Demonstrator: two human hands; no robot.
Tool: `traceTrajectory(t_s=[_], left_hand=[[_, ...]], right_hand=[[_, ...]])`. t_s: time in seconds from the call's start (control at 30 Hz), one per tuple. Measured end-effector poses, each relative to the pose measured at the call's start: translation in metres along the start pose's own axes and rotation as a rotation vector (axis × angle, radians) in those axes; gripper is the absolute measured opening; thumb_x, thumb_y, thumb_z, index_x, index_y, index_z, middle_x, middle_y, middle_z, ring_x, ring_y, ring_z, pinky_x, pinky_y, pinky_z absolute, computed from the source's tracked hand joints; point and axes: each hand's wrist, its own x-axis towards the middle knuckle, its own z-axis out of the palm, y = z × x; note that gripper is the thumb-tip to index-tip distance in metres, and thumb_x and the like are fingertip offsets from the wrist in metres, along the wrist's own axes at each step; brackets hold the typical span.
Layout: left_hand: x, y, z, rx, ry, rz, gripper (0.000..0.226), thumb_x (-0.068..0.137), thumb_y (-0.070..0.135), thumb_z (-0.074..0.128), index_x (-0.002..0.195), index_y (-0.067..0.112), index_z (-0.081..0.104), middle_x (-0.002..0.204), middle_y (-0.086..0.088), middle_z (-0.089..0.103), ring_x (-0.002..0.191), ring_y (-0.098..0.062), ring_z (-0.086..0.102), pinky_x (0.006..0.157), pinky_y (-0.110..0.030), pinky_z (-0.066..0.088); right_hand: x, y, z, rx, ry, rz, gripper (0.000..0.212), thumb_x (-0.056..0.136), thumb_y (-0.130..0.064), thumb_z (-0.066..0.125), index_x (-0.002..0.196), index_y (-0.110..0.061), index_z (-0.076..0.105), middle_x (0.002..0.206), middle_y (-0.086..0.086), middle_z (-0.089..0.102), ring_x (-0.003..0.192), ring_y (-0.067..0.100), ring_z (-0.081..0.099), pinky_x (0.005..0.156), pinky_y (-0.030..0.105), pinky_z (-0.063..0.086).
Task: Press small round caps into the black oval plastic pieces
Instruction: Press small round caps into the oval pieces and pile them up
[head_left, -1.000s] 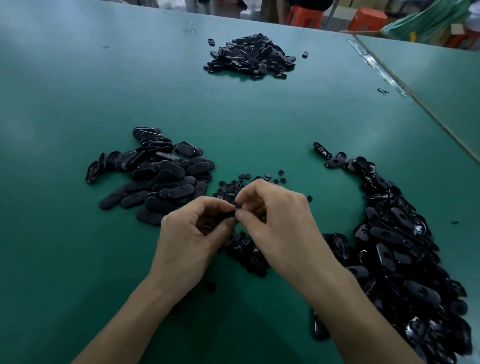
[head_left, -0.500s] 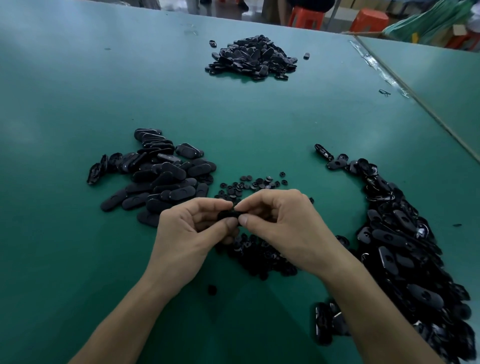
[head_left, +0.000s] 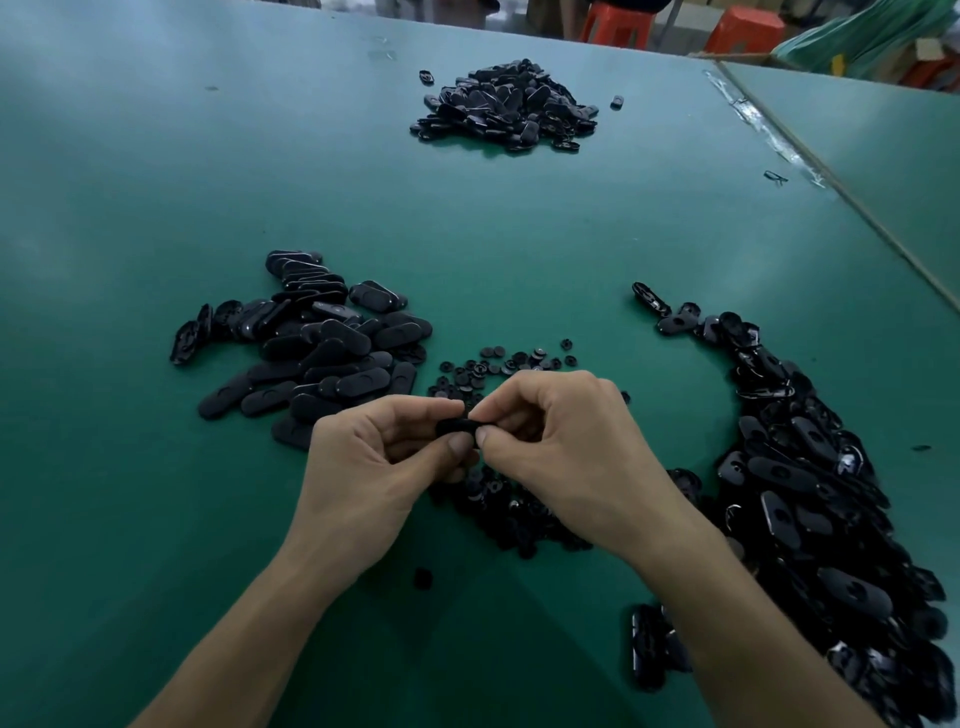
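One black oval piece (head_left: 455, 427) is held just above the table between both hands. My left hand (head_left: 374, 467) pinches its left end between thumb and curled fingers. My right hand (head_left: 566, 447) pinches its right end, thumb and forefinger tips meeting on it. Whether a cap sits in the piece is hidden by the fingers. Small round caps (head_left: 498, 364) lie scattered just beyond my hands, and more lie under them (head_left: 509, 509).
A pile of oval pieces (head_left: 311, 338) lies to the left, a long heap of them (head_left: 810, 493) runs down the right side, and a third pile (head_left: 506, 106) sits far back. One loose cap (head_left: 423, 578) lies near my left wrist. Green table (head_left: 156, 182); a seam runs along the right.
Both hands have risen slightly with the oval piece, and the right wrist has swung right, uncovering more caps beneath. The pinch on the piece is unchanged.
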Motion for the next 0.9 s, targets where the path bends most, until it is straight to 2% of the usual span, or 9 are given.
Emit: traceTrajectory(t_s=[0.17, 0.3, 0.47, 0.57, 0.67, 0.73, 0.8, 0.83, 0.9], left_hand=[[0.000, 0.002, 0.000, 0.010, 0.018, 0.011, 0.022, 0.066, 0.015, 0.081, 0.088, 0.018, 0.079, 0.083, -0.008, 0.078, 0.071, -0.017, 0.075, 0.066, -0.020, 0.058], [0.000, 0.003, -0.001, 0.058, 0.051, 0.039, 0.024, 0.062, 0.023, 0.082, 0.086, 0.026, 0.080, 0.080, -0.005, 0.077, 0.069, -0.018, 0.074, 0.066, -0.022, 0.059], [0.001, 0.002, -0.002, 0.086, 0.082, 0.063, 0.017, 0.062, 0.020, 0.082, 0.079, 0.022, 0.079, 0.075, -0.006, 0.076, 0.065, -0.018, 0.073, 0.062, -0.022, 0.058], [0.001, -0.001, -0.003, 0.108, 0.085, 0.090, 0.016, 0.068, 0.015, 0.081, 0.083, 0.022, 0.079, 0.077, -0.005, 0.077, 0.065, -0.017, 0.074, 0.063, -0.022, 0.058], [0.002, -0.003, -0.006, 0.318, 0.199, 0.225, 0.028, 0.076, 0.005, 0.082, 0.088, 0.030, 0.079, 0.089, 0.002, 0.076, 0.074, -0.014, 0.074, 0.071, -0.026, 0.060], [0.005, -0.004, -0.012, 0.405, 0.300, 0.306, 0.027, 0.081, 0.008, 0.080, 0.096, 0.029, 0.076, 0.096, 0.004, 0.073, 0.076, -0.014, 0.074, 0.072, -0.026, 0.061], [0.008, -0.003, -0.021, 0.408, 0.366, 0.305, 0.024, 0.084, 0.012, 0.078, 0.101, 0.029, 0.075, 0.093, 0.003, 0.075, 0.069, -0.011, 0.074, 0.068, -0.023, 0.060], [0.010, -0.002, -0.024, 0.432, 0.391, 0.297, 0.024, 0.085, 0.014, 0.078, 0.102, 0.031, 0.074, 0.089, 0.006, 0.075, 0.067, -0.008, 0.073, 0.067, -0.021, 0.060], [0.012, -0.001, -0.029, 0.529, 0.425, 0.292, 0.023, 0.085, 0.018, 0.078, 0.100, 0.034, 0.073, 0.082, 0.019, 0.072, 0.065, -0.001, 0.070, 0.067, -0.014, 0.057]], right_hand=[[0.000, -0.001, -0.001, 0.042, -0.005, 0.018, 0.018, 0.085, -0.011, 0.073, 0.084, -0.029, 0.073, 0.067, -0.019, 0.069, 0.064, -0.004, 0.066, 0.058, 0.008, 0.047], [0.001, -0.001, -0.003, 0.037, -0.025, 0.013, 0.020, 0.085, -0.011, 0.073, 0.084, -0.030, 0.075, 0.072, -0.019, 0.072, 0.066, -0.005, 0.067, 0.060, 0.009, 0.048], [0.003, 0.000, -0.002, 0.036, -0.049, 0.014, 0.017, 0.086, -0.010, 0.074, 0.086, -0.027, 0.077, 0.074, -0.019, 0.073, 0.070, -0.006, 0.068, 0.064, 0.008, 0.050], [0.006, 0.002, -0.002, 0.015, -0.053, 0.009, 0.015, 0.088, -0.013, 0.074, 0.092, -0.027, 0.078, 0.078, -0.018, 0.074, 0.075, -0.006, 0.068, 0.069, 0.008, 0.050], [0.015, 0.005, -0.006, -0.047, -0.021, 0.025, 0.013, 0.090, -0.019, 0.072, 0.099, -0.028, 0.077, 0.084, -0.021, 0.072, 0.079, -0.008, 0.067, 0.073, 0.007, 0.050], [0.026, 0.013, -0.015, -0.130, 0.062, 0.044, 0.018, 0.093, -0.019, 0.069, 0.108, -0.025, 0.076, 0.092, -0.019, 0.070, 0.075, -0.009, 0.064, 0.072, 0.003, 0.048], [0.040, 0.025, -0.029, -0.254, 0.142, 0.095, 0.026, 0.096, -0.015, 0.063, 0.120, -0.021, 0.071, 0.107, -0.008, 0.069, 0.066, -0.007, 0.060, 0.074, 0.003, 0.044], [0.047, 0.032, -0.037, -0.334, 0.164, 0.145, 0.031, 0.097, -0.014, 0.059, 0.127, -0.020, 0.066, 0.121, -0.001, 0.066, 0.074, -0.006, 0.059, 0.082, 0.011, 0.044], [0.060, 0.046, -0.051, -0.472, 0.175, 0.282, 0.043, 0.098, -0.009, 0.052, 0.139, -0.022, 0.056, 0.147, 0.007, 0.048, 0.113, 0.015, 0.057, 0.098, 0.026, 0.039]])
